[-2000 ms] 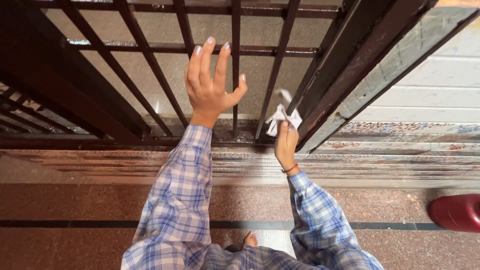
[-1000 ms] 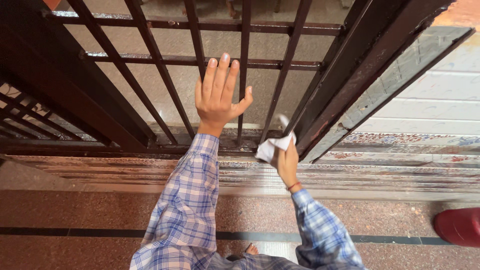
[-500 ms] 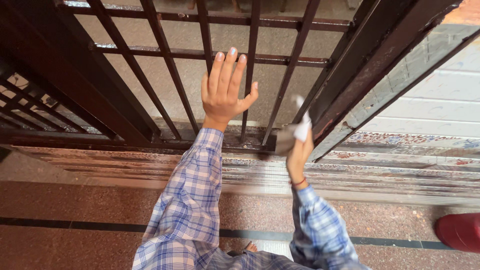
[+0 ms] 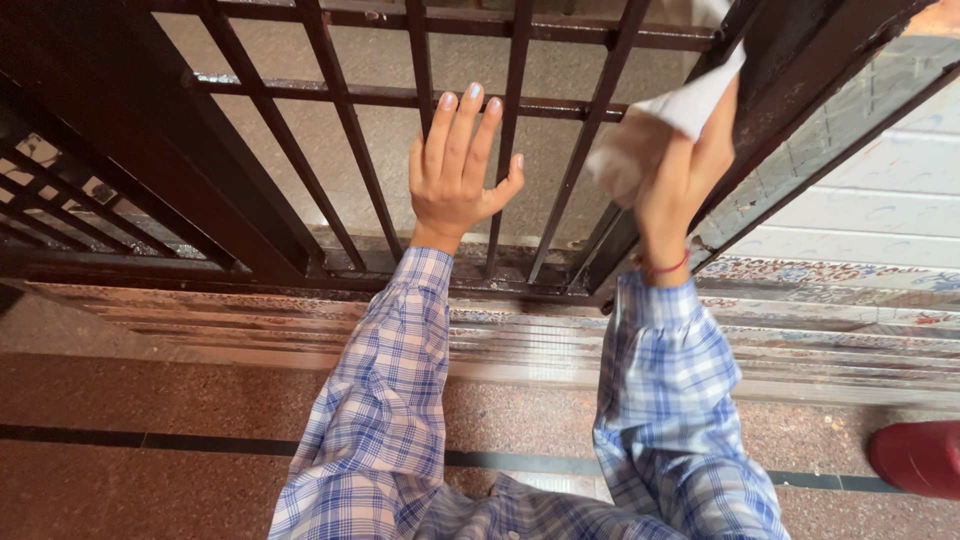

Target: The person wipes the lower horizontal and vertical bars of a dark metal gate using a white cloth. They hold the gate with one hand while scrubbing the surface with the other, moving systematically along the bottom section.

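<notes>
The right hand grips a crumpled white cloth and presses it high against the thick dark frame post of the metal gate. The left hand lies spread wide and flat, fingers straight, on the gate's thin upright bars. Well apart, a dark red container sits on the speckled floor at the lower right edge; its contents cannot be seen.

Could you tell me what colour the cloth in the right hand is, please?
The cloth is white, held in the right hand against the dark gate frame; the head view shows it.
</notes>
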